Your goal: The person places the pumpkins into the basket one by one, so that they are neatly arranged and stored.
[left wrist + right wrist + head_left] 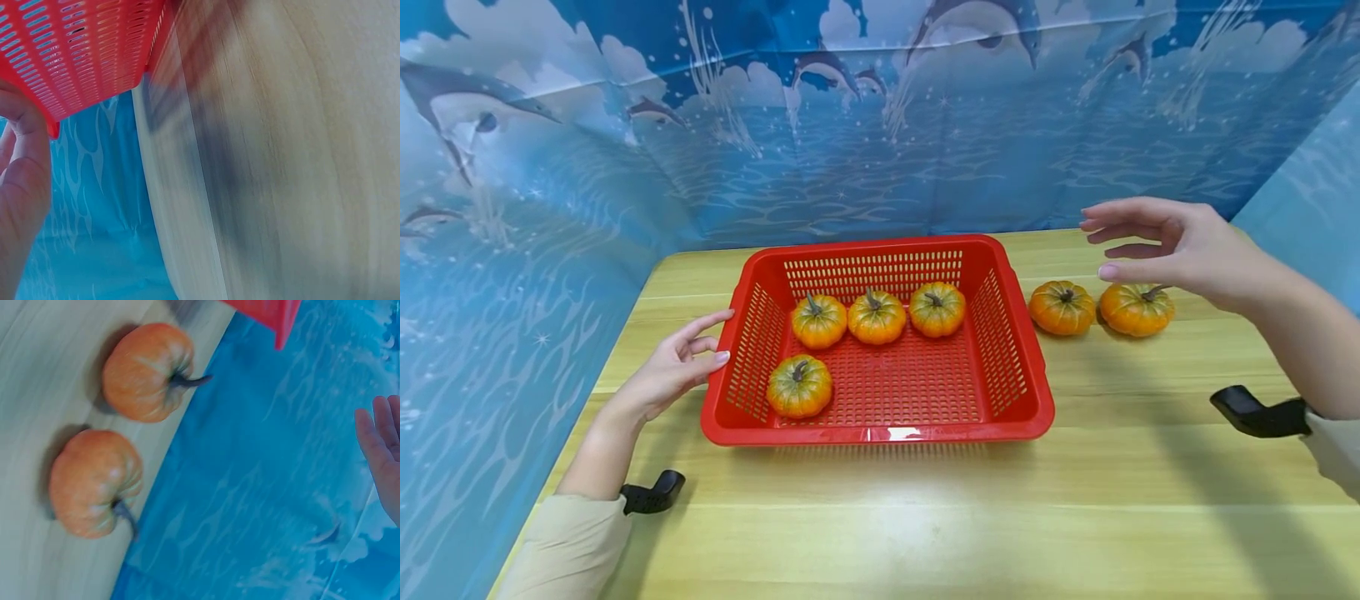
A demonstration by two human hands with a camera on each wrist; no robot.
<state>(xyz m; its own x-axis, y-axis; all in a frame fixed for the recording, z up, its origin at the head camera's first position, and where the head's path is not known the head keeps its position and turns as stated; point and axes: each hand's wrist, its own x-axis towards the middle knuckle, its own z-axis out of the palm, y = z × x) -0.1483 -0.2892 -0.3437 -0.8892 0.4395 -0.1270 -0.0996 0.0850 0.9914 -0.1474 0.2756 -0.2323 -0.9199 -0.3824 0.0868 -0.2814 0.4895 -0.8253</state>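
A red plastic basket [880, 435] with slotted walls stands on the table, several small orange pumpkins inside it. Three of them, including the middle pumpkin [877, 317], line up toward the back; one pumpkin [800, 386] sits at the front left. My left hand [673, 364] holds the basket's left rim with bent fingers and thumb; the left wrist view cuts off part of that hand [22, 169]. To the right of the basket, my right hand [1187, 250] hovers with loosely bent fingers and nothing in them. Below it lie two more pumpkins, one [1062, 307] nearer the basket, the other [1137, 310] further right.
The wooden table [880, 533] extends in front of the basket and to both sides. A blue curtain [865, 167] printed with dolphins hangs behind the table and along its sides. Each wrist carries a black camera mount, such as the right mount [1258, 414].
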